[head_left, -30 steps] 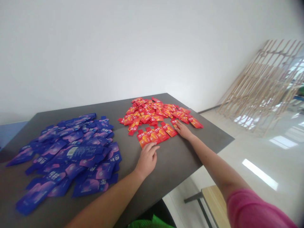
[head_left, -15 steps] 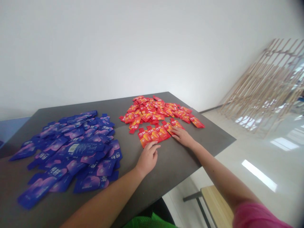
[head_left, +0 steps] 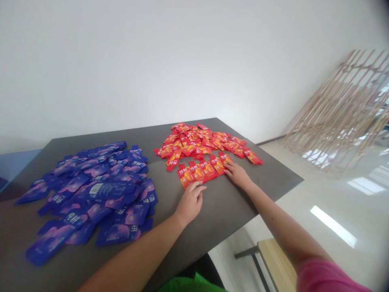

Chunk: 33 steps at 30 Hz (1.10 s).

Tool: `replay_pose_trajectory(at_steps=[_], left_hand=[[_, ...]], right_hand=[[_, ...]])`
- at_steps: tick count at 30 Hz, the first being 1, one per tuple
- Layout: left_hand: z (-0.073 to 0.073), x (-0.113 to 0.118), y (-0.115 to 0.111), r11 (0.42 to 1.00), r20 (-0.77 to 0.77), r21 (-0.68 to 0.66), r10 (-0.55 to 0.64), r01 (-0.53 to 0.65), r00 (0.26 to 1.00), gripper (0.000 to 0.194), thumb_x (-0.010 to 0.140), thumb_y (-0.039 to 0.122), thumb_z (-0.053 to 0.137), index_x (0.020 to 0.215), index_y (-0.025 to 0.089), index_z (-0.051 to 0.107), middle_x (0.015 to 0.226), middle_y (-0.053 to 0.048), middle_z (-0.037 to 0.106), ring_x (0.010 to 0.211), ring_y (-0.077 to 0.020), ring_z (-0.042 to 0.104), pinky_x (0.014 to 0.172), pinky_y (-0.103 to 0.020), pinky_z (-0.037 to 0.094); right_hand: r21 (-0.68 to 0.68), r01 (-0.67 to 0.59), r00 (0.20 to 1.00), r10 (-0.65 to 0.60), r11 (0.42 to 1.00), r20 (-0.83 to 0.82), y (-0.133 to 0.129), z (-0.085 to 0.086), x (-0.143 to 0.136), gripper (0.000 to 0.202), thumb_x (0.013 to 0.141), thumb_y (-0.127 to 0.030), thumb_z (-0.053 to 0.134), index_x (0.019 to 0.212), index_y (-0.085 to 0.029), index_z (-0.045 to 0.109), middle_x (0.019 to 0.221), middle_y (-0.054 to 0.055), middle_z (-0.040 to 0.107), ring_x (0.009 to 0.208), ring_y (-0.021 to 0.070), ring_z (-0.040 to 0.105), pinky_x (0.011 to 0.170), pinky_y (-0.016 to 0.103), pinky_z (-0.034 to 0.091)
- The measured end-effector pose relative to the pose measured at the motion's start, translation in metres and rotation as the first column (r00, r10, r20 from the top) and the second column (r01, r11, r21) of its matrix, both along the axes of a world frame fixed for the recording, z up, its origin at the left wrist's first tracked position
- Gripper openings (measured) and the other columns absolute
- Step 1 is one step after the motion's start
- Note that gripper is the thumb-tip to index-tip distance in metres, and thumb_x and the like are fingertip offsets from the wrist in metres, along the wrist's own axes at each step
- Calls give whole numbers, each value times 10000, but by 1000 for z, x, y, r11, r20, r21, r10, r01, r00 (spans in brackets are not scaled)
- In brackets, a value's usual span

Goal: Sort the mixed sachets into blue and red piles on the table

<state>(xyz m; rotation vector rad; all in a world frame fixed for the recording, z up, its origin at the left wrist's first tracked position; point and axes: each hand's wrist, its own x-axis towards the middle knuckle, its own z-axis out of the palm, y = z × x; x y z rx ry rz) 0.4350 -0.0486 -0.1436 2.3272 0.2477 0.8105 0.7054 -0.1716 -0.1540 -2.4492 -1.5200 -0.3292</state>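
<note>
A row of several red-and-orange sachets (head_left: 199, 171) lies side by side, slightly overlapping, on the dark grey table (head_left: 170, 243). My left hand (head_left: 191, 200) rests at the near left end of this row, fingers loosely bent and thumb apart, with no sachet in it. At the other end my right hand (head_left: 237, 174) lies with outstretched fingertips on the lower part of the rightmost sachet (head_left: 225, 157). Just behind the row is a loose heap of similar red sachets (head_left: 194, 140).
A large pile of blue-and-purple sachets (head_left: 100, 190) covers the table's left part. Beyond the table stands a white wall (head_left: 152, 61). A wooden stool or bench (head_left: 275, 259) is at the lower right, and a wooden lattice rack (head_left: 343, 109) leans farther off.
My right hand has shifted slightly right, from the fourth sachet to the rightmost one, uncovering the fourth. The left hand has stayed almost in place.
</note>
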Motion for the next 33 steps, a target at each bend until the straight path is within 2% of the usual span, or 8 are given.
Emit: replay_pose_trajectory(at_steps=[4, 8, 15, 22, 24, 27, 31, 33], left_hand=[[0, 1, -1, 1000, -14, -5, -2, 2, 1000, 339, 854, 44, 471, 1098, 190, 656, 1214, -104, 599, 1148, -222, 569, 1016, -442, 477], [0, 1, -1, 1000, -16, -6, -6, 6, 1000, 334, 856, 46, 470, 1097, 182, 658, 1216, -109, 599, 1148, -224, 566, 1021, -447, 471], [1, 0, -1, 1000, -26, -14, -8, 8, 1000, 336, 852, 43, 473, 1093, 182, 661, 1218, -112, 599, 1152, -227, 564, 1019, -451, 471], [-1, 1, 0, 1000, -32, -3, -15, 15, 999, 333, 854, 43, 470, 1094, 176, 658, 1219, -112, 601, 1151, -223, 567, 1020, -444, 472], [-1, 1, 0, 1000, -33, -5, -12, 12, 999, 328, 855, 45, 469, 1091, 174, 658, 1219, -113, 601, 1153, -222, 569, 1022, -442, 472], [-1, 1, 0, 1000, -32, -7, -9, 9, 999, 325, 856, 49, 468, 1085, 178, 658, 1221, -109, 601, 1158, -220, 570, 1025, -437, 473], [-1, 1, 0, 1000, -35, -2, -15, 15, 999, 323, 860, 56, 469, 1087, 188, 657, 1230, -102, 598, 1166, -216, 567, 1029, -437, 471], [-1, 0, 0, 1000, -34, 4, -16, 16, 999, 323, 860, 55, 469, 1088, 189, 655, 1230, -102, 599, 1165, -216, 567, 1026, -439, 474]], right_hand=[[-9, -28, 1000, 28, 1000, -10, -7, -3, 5, 363, 948, -349, 472, 1223, -185, 642, 1326, 114, 601, 1245, 245, 541, 1067, 399, 416], [-1, -40, 999, 40, 999, -9, -8, -2, 3, 399, 952, -365, 461, 1262, -167, 614, 1339, 132, 588, 1246, 260, 539, 1065, 419, 414], [-19, -122, 992, 122, 992, -23, -6, -2, -7, 378, 934, -370, 503, 1278, -247, 604, 1370, 78, 570, 1274, 242, 515, 1052, 438, 415], [-15, -89, 995, 88, 996, -37, -8, -2, -11, 371, 914, -398, 532, 1257, -281, 613, 1368, 56, 575, 1267, 233, 517, 1053, 418, 395], [-2, -24, 999, 24, 1000, -39, -11, 1, -4, 385, 907, -425, 537, 1267, -304, 598, 1382, 37, 562, 1276, 223, 502, 1064, 405, 379], [51, 202, 979, -200, 978, -39, -21, 9, 21, 412, 940, -410, 459, 1298, -239, 569, 1412, 102, 520, 1295, 264, 469, 1048, 445, 376], [66, 504, 863, -499, 861, -76, -39, 20, 67, 523, 906, -340, 490, 1387, -136, 461, 1447, 226, 429, 1294, 362, 439, 1010, 526, 369], [12, 573, 815, -568, 820, -117, -48, 23, 84, 557, 864, -323, 548, 1386, -143, 466, 1370, 220, 519, 1197, 344, 536, 957, 473, 425]])
